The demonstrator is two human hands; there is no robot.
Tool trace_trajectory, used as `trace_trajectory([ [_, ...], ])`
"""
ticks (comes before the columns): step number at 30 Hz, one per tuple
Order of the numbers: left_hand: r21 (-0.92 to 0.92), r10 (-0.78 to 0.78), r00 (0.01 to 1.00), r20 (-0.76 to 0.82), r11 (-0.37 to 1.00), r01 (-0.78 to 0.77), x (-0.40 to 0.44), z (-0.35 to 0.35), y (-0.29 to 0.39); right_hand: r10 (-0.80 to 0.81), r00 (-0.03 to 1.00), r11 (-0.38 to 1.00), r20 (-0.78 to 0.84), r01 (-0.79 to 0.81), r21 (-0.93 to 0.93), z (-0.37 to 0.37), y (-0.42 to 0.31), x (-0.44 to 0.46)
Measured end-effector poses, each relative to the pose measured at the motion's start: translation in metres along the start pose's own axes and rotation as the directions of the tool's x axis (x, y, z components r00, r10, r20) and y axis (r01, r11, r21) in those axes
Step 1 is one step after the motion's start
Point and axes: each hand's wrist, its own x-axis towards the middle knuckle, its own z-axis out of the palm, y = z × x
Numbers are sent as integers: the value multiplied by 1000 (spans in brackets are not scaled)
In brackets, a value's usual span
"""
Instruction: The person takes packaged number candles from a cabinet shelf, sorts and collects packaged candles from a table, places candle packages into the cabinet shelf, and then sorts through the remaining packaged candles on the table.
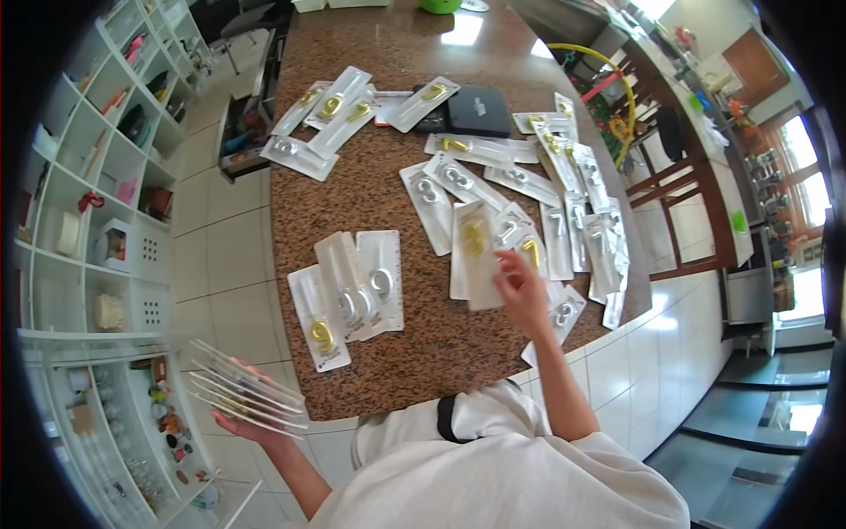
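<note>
My left hand [240, 427], low at the left beyond the counter edge, grips a fanned stack of clear blister packs [247, 388], seen mostly edge-on. Over the counter, my right hand [520, 286] has its fingers closed at the right edge of a blister pack [476, 242] with a gold number shape inside, slightly blurred. Just beyond those fingers lies another pack with a gold number [530, 251]. Between my hands sits a small group of packs: one holds a gold 9 [322, 335], others hold silver numbers [381, 284].
Many more packs spread over the right side of the brown granite counter [423, 370]. Another cluster [330, 108] lies at the far left, near a black box [478, 112]. A green container [439, 5] stands at the far end. White shelves [106, 176] line the left.
</note>
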Motion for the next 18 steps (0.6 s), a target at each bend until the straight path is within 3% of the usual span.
trace_trajectory([
  [2,-35,-2,1000,2,999,2,1,-2,-8,-67,994,997,84,70,-30,5,0,-14],
  [6,-71,0,1000,12,998,1,6,3,-29,-55,980,993,190,75,-95,-5,-4,-29],
  [10,-4,-31,999,22,999,31,5,14,-53,-292,937,913,190,333,-236,-35,5,-30],
  [13,27,-79,996,29,997,78,3,20,-76,-272,958,926,90,286,-247,-59,23,-14],
  [15,54,-106,994,39,993,104,1,26,-89,-407,908,867,-95,352,-353,-68,37,14],
  [17,147,-141,990,22,980,136,0,37,-105,-450,877,807,-168,318,-497,-68,38,46],
  [18,173,-144,989,24,975,137,1,46,-115,-440,880,821,-179,314,-476,-65,42,58],
])
